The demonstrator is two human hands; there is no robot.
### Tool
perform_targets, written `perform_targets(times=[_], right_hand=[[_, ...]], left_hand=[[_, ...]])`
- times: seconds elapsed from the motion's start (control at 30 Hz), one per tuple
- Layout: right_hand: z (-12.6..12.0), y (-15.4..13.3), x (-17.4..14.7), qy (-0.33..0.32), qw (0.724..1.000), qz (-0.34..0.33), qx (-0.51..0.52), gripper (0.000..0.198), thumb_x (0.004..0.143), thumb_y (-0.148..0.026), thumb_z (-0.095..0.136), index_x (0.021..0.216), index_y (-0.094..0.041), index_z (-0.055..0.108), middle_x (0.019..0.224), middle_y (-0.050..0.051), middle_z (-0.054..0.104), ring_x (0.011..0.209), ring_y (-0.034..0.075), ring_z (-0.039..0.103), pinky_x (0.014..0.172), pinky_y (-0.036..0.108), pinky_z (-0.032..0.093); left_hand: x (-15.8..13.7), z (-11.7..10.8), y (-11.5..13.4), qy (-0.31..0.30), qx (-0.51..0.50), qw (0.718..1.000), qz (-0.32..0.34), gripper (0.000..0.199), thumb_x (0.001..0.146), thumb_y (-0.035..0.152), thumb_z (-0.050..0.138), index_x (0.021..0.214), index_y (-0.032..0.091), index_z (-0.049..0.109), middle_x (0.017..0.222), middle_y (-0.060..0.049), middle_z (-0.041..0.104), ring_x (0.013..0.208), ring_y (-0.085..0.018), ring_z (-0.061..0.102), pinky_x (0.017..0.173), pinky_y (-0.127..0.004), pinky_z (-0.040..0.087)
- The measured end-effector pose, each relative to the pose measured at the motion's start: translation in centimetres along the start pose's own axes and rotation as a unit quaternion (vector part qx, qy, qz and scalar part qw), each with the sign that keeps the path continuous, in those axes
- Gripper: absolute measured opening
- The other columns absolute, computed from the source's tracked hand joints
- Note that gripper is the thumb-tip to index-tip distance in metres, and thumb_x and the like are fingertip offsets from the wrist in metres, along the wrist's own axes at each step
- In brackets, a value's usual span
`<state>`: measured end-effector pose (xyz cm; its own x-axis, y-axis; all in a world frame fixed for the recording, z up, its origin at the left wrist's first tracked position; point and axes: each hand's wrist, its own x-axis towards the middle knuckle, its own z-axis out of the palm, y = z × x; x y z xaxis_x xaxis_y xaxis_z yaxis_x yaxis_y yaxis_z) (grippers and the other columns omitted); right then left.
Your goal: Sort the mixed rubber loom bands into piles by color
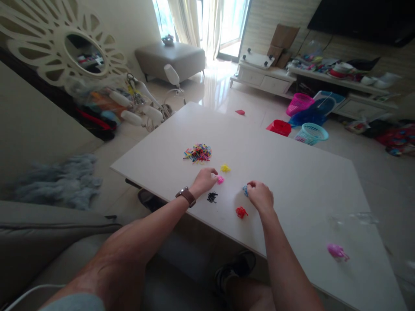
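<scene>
My left hand (pixel 205 180), with a brown-strapped watch (pixel 186 196) on its wrist, has its fingers pinched at a small pink pile of rubber bands (pixel 221 179). Fingers of my right hand (pixel 260 195) are drawn together at the blue rubber bands (pixel 245 190), partly covering them. Whatever either pinch holds is too small to make out. Between and around the hands lie yellow rubber bands (pixel 225 168), black rubber bands (pixel 212 197) and red rubber bands (pixel 241 212). Farther off is a larger mixed-colour heap of rubber bands (pixel 198 153).
The white table (pixel 292 172) carries a purple object (pixel 337 252) and a clear, see-through item (pixel 356 219) on the right. Beyond its far edge stand a red bin (pixel 279 128) and a light-blue basket (pixel 311 134). A lamp (pixel 171 74) rises past the left corner.
</scene>
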<state>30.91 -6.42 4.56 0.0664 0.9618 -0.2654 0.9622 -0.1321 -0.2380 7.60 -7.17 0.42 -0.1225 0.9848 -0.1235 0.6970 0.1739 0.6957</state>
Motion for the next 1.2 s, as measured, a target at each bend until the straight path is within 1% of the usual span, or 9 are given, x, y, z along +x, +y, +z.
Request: perform_targets(times=[0.13, 0.33, 0.43, 0.53, 0.63, 0.73, 0.9, 1.07, 1.2], right_hand=[[0.3, -0.2, 0.0, -0.009, 1.000, -0.010, -0.022, 0.032, 0.092, -0.035, 0.048, 0.103, -0.027, 0.076, 0.106, 0.007, 0.076, 0.109, 0.026, 0.066, 0.092, 0.037, 0.046], [0.6, -0.3, 0.0, -0.015, 0.999, -0.012, -0.039, 0.034, 0.092, -0.038, 0.048, 0.102, -0.025, 0.078, 0.104, 0.010, 0.075, 0.113, 0.028, 0.063, 0.093, 0.038, 0.046], [0.7, -0.3, 0.1, -0.021, 0.999, -0.007, -0.049, 0.034, 0.092, -0.039, 0.049, 0.101, -0.024, 0.078, 0.103, 0.011, 0.075, 0.114, 0.029, 0.062, 0.094, 0.039, 0.046], [0.8, -0.2, 0.1, -0.014, 0.998, -0.012, -0.057, 0.034, 0.092, -0.038, 0.048, 0.103, -0.024, 0.078, 0.113, 0.011, 0.072, 0.116, 0.029, 0.060, 0.093, 0.040, 0.047], [0.8, -0.2, 0.1, -0.002, 0.998, -0.022, -0.056, 0.033, 0.093, -0.036, 0.048, 0.103, -0.023, 0.076, 0.121, 0.010, 0.070, 0.118, 0.029, 0.058, 0.093, 0.040, 0.047], [0.8, -0.2, 0.0, 0.003, 0.999, -0.021, -0.050, 0.031, 0.093, -0.036, 0.048, 0.102, -0.023, 0.075, 0.120, 0.009, 0.069, 0.118, 0.029, 0.058, 0.093, 0.040, 0.047], [0.8, -0.4, 0.0, 0.008, 0.999, -0.028, -0.043, 0.030, 0.093, -0.037, 0.048, 0.101, -0.024, 0.074, 0.119, 0.008, 0.069, 0.117, 0.029, 0.058, 0.093, 0.041, 0.047], [0.7, -1.0, 0.0, 0.010, 0.999, -0.033, -0.038, 0.030, 0.093, -0.036, 0.048, 0.101, -0.024, 0.075, 0.117, 0.008, 0.070, 0.117, 0.029, 0.058, 0.093, 0.040, 0.046], [0.7, -1.5, -0.3, 0.010, 0.999, -0.037, -0.036, 0.031, 0.094, -0.036, 0.047, 0.102, -0.024, 0.074, 0.117, 0.008, 0.070, 0.116, 0.028, 0.058, 0.093, 0.040, 0.045]], left_hand=[[0.5, -0.3, -0.7, -0.004, 0.049, 0.999, -0.023, 0.036, 0.082, 0.028, 0.063, 0.115, 0.014, 0.072, 0.121, -0.014, 0.070, 0.120, -0.028, 0.060, 0.107, -0.036, 0.046], [0.9, -1.5, -1.1, 0.000, 0.107, 0.986, -0.128, 0.057, 0.082, 0.039, 0.062, 0.135, 0.018, 0.056, 0.150, -0.018, 0.047, 0.141, -0.035, 0.042, 0.114, -0.046, 0.039], [1.1, -1.9, -1.6, -0.006, 0.115, 0.982, -0.152, 0.060, 0.082, 0.041, 0.061, 0.137, 0.019, 0.054, 0.159, -0.018, 0.035, 0.147, -0.037, 0.034, 0.116, -0.049, 0.036], [1.4, -2.0, -2.3, -0.014, 0.125, 0.978, -0.169, 0.060, 0.082, 0.045, 0.059, 0.135, 0.017, 0.054, 0.163, -0.020, 0.030, 0.150, -0.038, 0.029, 0.118, -0.051, 0.034], [1.7, -2.0, -2.8, -0.016, 0.125, 0.975, -0.182, 0.065, 0.083, 0.046, 0.057, 0.140, 0.016, 0.051, 0.166, -0.020, 0.025, 0.153, -0.038, 0.024, 0.120, -0.054, 0.030], [1.8, -2.1, -3.1, -0.021, 0.121, 0.976, -0.181, 0.066, 0.083, 0.046, 0.056, 0.142, 0.018, 0.050, 0.167, -0.018, 0.025, 0.153, -0.038, 0.023, 0.120, -0.055, 0.029], [1.7, -2.4, -2.9, -0.022, 0.126, 0.975, -0.183, 0.067, 0.082, 0.046, 0.055, 0.143, 0.019, 0.049, 0.163, -0.018, 0.032, 0.150, -0.038, 0.031, 0.119, -0.053, 0.032], [1.6, -3.1, -3.4, -0.037, 0.135, 0.972, -0.189, 0.073, 0.082, 0.047, 0.055, 0.147, 0.016, 0.046, 0.166, -0.019, 0.027, 0.152, -0.039, 0.027, 0.120, -0.053, 0.031], [1.5, -3.7, -4.1, -0.049, 0.138, 0.973, -0.178, 0.074, 0.083, 0.044, 0.052, 0.152, 0.019, 0.042, 0.169, -0.015, 0.024, 0.153, -0.038, 0.025, 0.120, -0.054, 0.030]])
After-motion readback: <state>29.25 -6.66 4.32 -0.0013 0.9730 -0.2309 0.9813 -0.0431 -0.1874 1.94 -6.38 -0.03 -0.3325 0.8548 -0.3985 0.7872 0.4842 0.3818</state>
